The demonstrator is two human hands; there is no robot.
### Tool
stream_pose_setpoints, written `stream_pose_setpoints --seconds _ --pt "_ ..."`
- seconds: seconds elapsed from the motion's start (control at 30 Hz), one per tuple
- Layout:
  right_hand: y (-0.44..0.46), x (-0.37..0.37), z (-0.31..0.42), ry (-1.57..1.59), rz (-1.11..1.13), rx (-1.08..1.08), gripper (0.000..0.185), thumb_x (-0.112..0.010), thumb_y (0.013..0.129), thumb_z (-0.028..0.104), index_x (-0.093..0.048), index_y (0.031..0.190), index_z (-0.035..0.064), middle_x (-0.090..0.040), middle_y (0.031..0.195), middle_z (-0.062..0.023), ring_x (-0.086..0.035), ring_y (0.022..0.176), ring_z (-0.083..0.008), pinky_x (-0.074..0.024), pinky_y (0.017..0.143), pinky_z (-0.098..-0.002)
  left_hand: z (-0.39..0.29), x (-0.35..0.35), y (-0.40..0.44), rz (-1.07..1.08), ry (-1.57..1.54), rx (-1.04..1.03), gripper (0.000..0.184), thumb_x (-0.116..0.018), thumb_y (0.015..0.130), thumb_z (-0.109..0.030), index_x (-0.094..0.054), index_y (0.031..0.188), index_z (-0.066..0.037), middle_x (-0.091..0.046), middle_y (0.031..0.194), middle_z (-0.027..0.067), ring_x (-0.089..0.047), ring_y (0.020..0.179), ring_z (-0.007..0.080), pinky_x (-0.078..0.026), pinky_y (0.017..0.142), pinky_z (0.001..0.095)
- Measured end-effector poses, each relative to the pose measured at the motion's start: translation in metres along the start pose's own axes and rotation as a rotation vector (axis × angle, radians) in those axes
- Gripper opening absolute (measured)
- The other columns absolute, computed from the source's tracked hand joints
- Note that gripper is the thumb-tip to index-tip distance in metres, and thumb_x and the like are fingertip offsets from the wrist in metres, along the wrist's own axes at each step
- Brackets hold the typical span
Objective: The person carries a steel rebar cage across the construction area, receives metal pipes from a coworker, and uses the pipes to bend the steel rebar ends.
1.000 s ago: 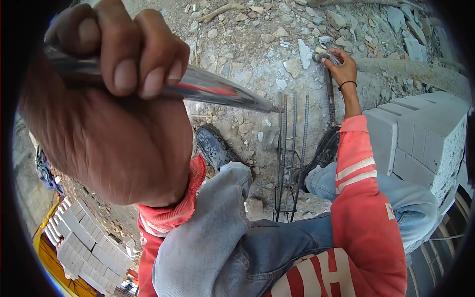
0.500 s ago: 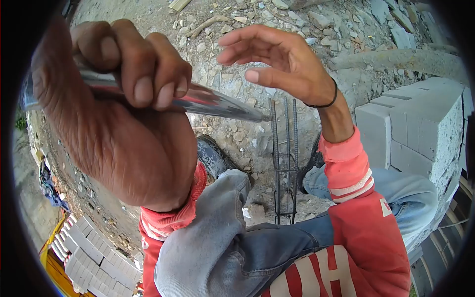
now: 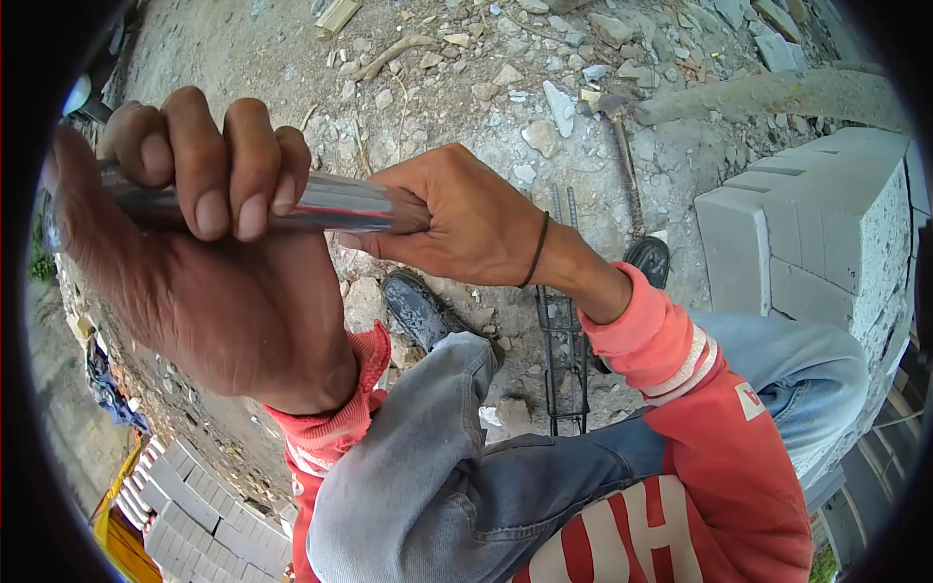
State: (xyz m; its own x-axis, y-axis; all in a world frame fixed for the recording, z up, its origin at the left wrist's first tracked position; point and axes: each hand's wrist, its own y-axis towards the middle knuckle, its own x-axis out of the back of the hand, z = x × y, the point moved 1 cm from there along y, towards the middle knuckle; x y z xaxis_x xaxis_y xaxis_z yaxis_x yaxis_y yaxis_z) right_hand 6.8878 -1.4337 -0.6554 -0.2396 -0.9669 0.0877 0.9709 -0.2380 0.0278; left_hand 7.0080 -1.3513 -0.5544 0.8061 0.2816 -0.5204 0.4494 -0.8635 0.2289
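Note:
A shiny metal tube (image 3: 340, 204) is held up crosswise, high in front of me, with reflections along its side. My left hand (image 3: 214, 253) wraps around its left part, palm toward me and fingers curled over the top. At the right end, my right hand (image 3: 466, 219) closes around the tube, thumb below; its other fingers are mostly hidden behind. Beneath my hands a narrow rebar cage (image 3: 567, 364) stands between my boots, its upper part partly covered by my right wrist.
Stacked grey blocks (image 3: 816, 219) stand at my right, and more grey blocks (image 3: 209, 510) lie at lower left. A hammer (image 3: 625, 160) rests on the stony ground near a pale log (image 3: 777, 97). My left boot (image 3: 420, 306) is beside loose stones.
My right hand came left and down from an open pose beside the tube and closed on its right end. My left hand shifted slightly left, still gripping the tube.

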Motion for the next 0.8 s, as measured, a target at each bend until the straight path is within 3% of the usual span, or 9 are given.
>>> stream_pose_setpoints --seconds 0.13,0.2,0.3,0.43,0.5,0.63,0.8 --pt "0.000 0.000 -0.006 0.118 -0.021 0.008 0.029 -0.074 0.090 0.024 -0.064 0.083 -0.0022 -0.043 0.057 0.0024 -0.036 0.057 -0.0059 -0.0336 0.050 -0.0284 0.005 -0.003 0.004 0.016 -0.023 0.009 0.034 -0.046 0.105 -0.036 -0.045 0.084 -0.009 -0.038 0.067 -0.0006 -0.037 0.060 0.0107 -0.035 0.064 0.0271" --pt "0.002 0.009 0.003 0.085 0.034 -0.041 0.043 -0.075 0.089 0.032 -0.054 0.068 0.0007 -0.036 0.054 0.0048 -0.033 0.053 -0.0056 -0.0276 0.046 -0.0289 0.009 0.000 0.008 0.014 -0.014 -0.013 0.034 -0.046 0.105 -0.036 -0.045 0.083 -0.010 -0.037 0.067 -0.0007 -0.037 0.060 0.0104 -0.035 0.064 0.0268" --pt "0.008 0.007 -0.003 0.067 0.154 -0.040 0.053 -0.076 0.088 0.035 -0.044 0.060 0.0045 -0.032 0.053 0.0056 -0.030 0.051 -0.0054 -0.0237 0.045 -0.0295 0.004 0.003 0.004 -0.007 0.008 -0.014 0.035 -0.047 0.104 -0.038 -0.045 0.083 -0.010 -0.037 0.067 -0.0009 -0.036 0.060 0.0094 -0.034 0.063 0.0260" --pt "0.011 0.012 -0.002 0.047 0.299 -0.073 0.052 -0.076 0.088 0.035 -0.045 0.060 0.0049 -0.032 0.052 0.0057 -0.031 0.049 -0.0059 -0.0234 0.044 -0.0297 0.002 0.006 0.001 0.189 -0.041 0.010 0.037 -0.047 0.104 -0.038 -0.041 0.079 -0.011 -0.036 0.066 -0.0018 -0.036 0.058 0.0090 -0.033 0.062 0.0259" --pt "0.013 0.010 -0.004 0.055 0.243 -0.063 0.050 -0.076 0.088 0.036 -0.047 0.062 0.0051 -0.033 0.053 0.0058 -0.031 0.050 -0.0060 -0.0237 0.045 -0.0298 0.003 0.009 0.004 0.056 -0.057 0.035 0.037 -0.046 0.104 -0.037 -0.039 0.078 -0.012 -0.036 0.065 -0.0021 -0.035 0.057 0.0087 -0.033 0.061 0.0257" --pt "0.020 0.011 -0.010 0.021 0.240 -0.058 0.048 -0.077 0.088 0.036 -0.049 0.063 0.0055 -0.035 0.053 0.0058 -0.033 0.050 -0.0058 -0.0247 0.045 -0.0293 0.002 0.020 0.009 0.006 -0.059 0.118 0.037 -0.046 0.105 -0.036 -0.039 0.078 -0.012 -0.035 0.065 -0.0020 -0.035 0.057 0.0087 -0.033 0.062 0.0257" --pt "0.022 0.002 -0.016 0.063 0.262 -0.075 0.048 -0.077 0.086 0.038 -0.050 0.063 0.0063 -0.036 0.053 0.0062 -0.035 0.050 -0.0061 -0.0267 0.045 -0.0280 0.005 0.023 0.001 0.017 -0.119 0.003 0.036 -0.045 0.105 -0.033 -0.038 0.077 -0.012 -0.035 0.063 -0.0014 -0.035 0.056 0.0090 -0.033 0.060 0.0254"
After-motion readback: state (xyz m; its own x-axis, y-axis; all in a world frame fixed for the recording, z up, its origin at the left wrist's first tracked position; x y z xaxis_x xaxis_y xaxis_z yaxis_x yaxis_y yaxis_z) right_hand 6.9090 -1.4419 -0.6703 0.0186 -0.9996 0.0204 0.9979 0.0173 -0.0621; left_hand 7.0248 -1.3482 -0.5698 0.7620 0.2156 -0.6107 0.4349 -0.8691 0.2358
